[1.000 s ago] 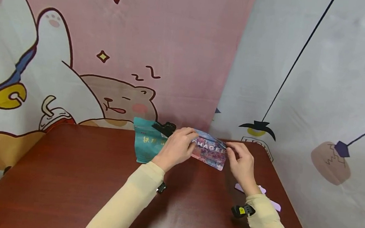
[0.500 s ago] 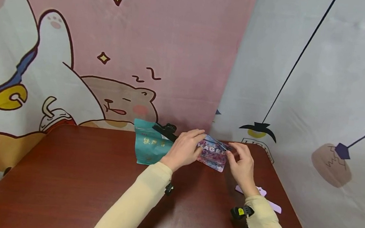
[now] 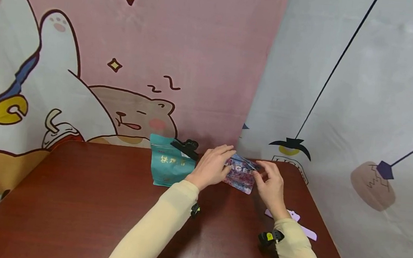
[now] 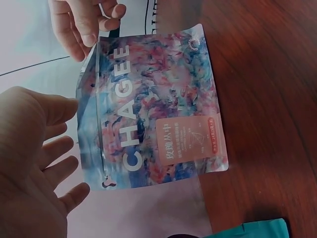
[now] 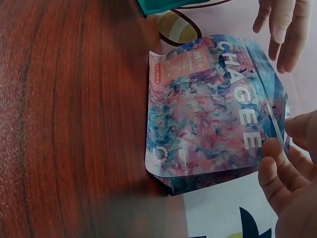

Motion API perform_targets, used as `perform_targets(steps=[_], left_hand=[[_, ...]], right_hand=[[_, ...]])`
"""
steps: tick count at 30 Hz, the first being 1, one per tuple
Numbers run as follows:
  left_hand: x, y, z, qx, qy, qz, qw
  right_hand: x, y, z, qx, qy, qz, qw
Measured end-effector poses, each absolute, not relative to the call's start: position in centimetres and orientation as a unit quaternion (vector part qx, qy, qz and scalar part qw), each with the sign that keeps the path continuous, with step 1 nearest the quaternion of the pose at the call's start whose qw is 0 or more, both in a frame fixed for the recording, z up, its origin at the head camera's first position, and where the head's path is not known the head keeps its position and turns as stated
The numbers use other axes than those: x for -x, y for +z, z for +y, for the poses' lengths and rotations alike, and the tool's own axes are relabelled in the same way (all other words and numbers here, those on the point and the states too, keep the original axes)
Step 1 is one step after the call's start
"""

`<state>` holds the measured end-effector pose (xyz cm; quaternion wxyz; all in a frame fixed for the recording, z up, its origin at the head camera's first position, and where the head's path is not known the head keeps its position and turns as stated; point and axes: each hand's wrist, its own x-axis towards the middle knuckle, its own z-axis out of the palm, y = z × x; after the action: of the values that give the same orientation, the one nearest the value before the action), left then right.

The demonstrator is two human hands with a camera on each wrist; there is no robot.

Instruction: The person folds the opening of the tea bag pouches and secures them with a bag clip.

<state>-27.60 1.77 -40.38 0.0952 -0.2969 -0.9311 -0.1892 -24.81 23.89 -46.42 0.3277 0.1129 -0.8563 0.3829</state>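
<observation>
A multicoloured CHAGEE pouch (image 4: 153, 99) in pink and blue stands near the back of the table, its printed face toward me. My right hand (image 3: 272, 188) pinches its top edge by the right corner, as the right wrist view shows. Beside the left part of that top edge is my left hand (image 3: 211, 168), fingers loosely spread and gripping nothing; whether its thumb touches the pouch I cannot tell. To the left stands a teal pouch (image 3: 168, 166) with gold lettering. A black clip (image 3: 186, 147) sits across its upper right corner, and my left hand partly hides that side.
A light purple clip-like object (image 3: 308, 232) lies on the brown table (image 3: 74, 207) by my right wrist, partly covered by the arm. Behind the table's back edge hangs a printed cloth (image 3: 197, 62) with cartoon animals.
My left hand has shifted right along the top of the CHAGEE pouch, covering more of its lettering. My right hand keeps its hold near the right corner, nearly unmoved.
</observation>
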Motion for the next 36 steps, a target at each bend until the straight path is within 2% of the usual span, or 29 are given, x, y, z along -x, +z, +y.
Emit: perform_targets(steps=[27,36], left_hand=[[29.0,-41.3,2.5,0.294,-0.187,-0.929,0.124],[29.3,-41.2,2.8,0.294,-0.209,-0.925,0.115]], right_hand=[[25.6,-46.5,23.6,-0.073,0.379,-0.877,0.287],[25.7,-46.5,23.8,-0.073,0.372,-0.874,0.303]])
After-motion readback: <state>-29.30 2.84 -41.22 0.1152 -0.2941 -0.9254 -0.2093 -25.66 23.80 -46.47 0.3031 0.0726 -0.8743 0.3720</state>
